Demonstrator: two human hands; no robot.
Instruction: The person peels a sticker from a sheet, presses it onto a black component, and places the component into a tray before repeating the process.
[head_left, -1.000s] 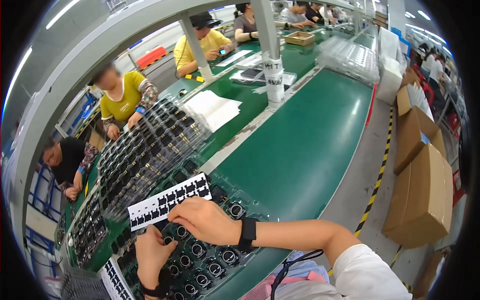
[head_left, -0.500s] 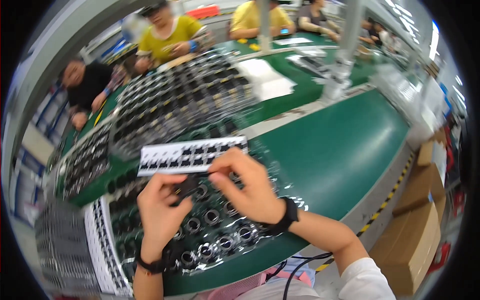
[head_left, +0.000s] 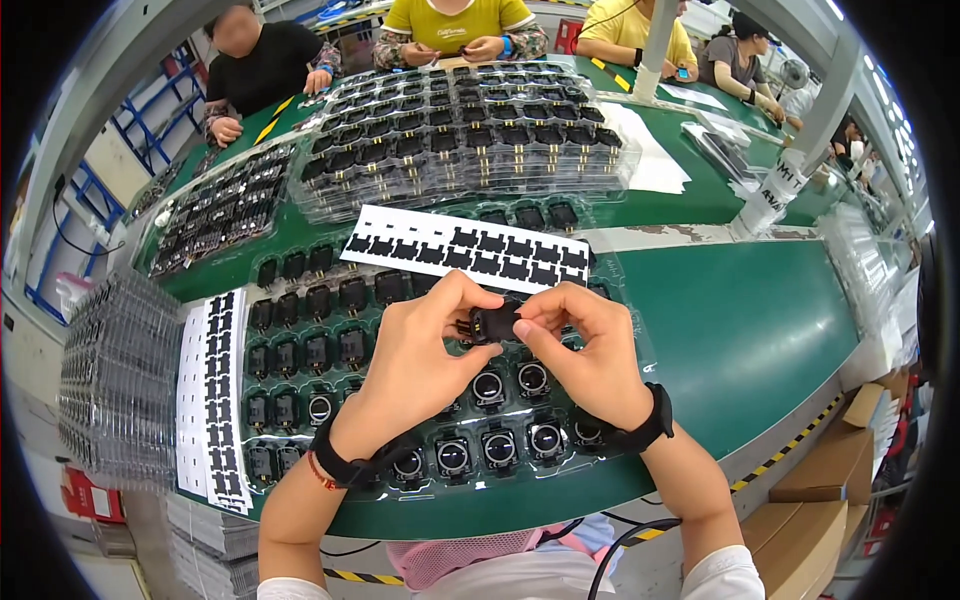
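Between my hands is a small black module (head_left: pixel 494 323) with gold-coloured contacts on its left side. My left hand (head_left: pixel 420 345) grips it between thumb and fingers. At its right edge, my right hand (head_left: pixel 585 345) is closed in a pinch; whether a thin piece also sits in those fingertips is hidden. Just beyond lies a white sheet (head_left: pixel 405 228) with rows of black cut-out stickers, several spaces in its upper row bare. Under my hands a clear plastic tray (head_left: pixel 640 350) holds rows of black modules, the near ones showing round, ring-shaped faces (head_left: pixel 498 447).
Another sticker sheet (head_left: pixel 192 400) lies at the tray's left, beside a tall stack of clear trays (head_left: pixel 115 380). Filled trays (head_left: pixel 460 150) are stacked at the back. The green table (head_left: pixel 740 310) extends right, with cardboard boxes (head_left: pixel 820 470) beyond its edge. Other people sit across the table.
My right hand has come away from the sticker sheet to the module's right edge. Both hands now meet around the module. The head view has shifted, moving the scene rightward.
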